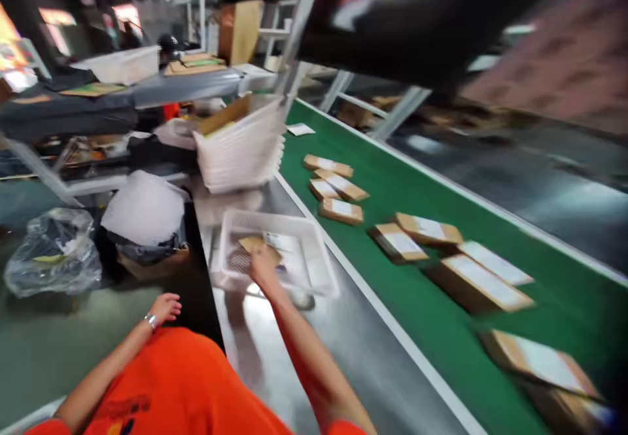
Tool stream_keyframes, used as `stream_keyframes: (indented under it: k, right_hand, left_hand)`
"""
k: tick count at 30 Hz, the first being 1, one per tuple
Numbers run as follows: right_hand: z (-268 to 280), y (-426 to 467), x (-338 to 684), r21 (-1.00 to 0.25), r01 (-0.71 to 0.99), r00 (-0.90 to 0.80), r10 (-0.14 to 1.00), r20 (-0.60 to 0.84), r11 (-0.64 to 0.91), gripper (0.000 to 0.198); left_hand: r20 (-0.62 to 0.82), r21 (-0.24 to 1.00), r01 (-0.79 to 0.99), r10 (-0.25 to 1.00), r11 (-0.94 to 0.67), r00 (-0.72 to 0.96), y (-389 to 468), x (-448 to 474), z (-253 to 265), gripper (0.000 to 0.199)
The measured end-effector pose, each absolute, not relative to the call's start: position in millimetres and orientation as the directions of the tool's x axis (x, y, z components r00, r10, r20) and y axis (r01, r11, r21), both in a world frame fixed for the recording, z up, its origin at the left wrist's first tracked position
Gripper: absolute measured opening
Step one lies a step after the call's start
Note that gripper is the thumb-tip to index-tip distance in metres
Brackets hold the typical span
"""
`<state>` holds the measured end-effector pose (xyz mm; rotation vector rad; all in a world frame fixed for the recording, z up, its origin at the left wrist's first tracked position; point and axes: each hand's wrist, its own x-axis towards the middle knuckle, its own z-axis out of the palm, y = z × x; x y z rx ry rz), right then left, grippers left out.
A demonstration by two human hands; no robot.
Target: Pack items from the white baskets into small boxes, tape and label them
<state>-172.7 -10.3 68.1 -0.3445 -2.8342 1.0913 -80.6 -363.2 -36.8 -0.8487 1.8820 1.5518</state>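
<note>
My right hand [263,265] reaches into a shallow white plastic basket [321,271] on the metal surface. Its fingers are closed on a small flat brown packet [251,244], blurred by motion. A white label [287,244] shows beside that hand in the basket. My left hand [165,307] hangs near my waist, holding nothing, its fingers loosely stretched out. Closest to it is a dark container with a white bag [144,206] on top.
A green conveyor belt [383,284] runs along the right, bearing several labelled cardboard boxes [341,210]. A tilted stack of white baskets [240,154] stands just beyond my basket. A clear plastic bag [53,252] lies at the left. A dark blurred object [422,36] hangs overhead.
</note>
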Motion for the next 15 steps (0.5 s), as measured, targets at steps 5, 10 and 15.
stream_keyframes:
  k: [5,10,15]
  right_hand:
    - [26,-29,-150,-0.654,0.157,-0.988,0.123,-0.097,0.74,0.054]
    - [6,-31,-105,-0.814,0.04,-0.969,0.22,0.109,0.579,0.057]
    - [-6,-12,-51,-0.946,0.035,-0.688,0.694,0.211,0.323,0.049]
  left_hand:
    - [-0.749,0.625,-0.742,-0.081,0.245,-0.658,-365,-86,-21,0.036]
    - [-0.723,0.645,-0.695,-0.04,0.317,-0.69,-349,-97,-9,0.038]
    - [-0.691,0.699,-0.64,0.07,0.321,-0.72,-308,-137,-1,0.06]
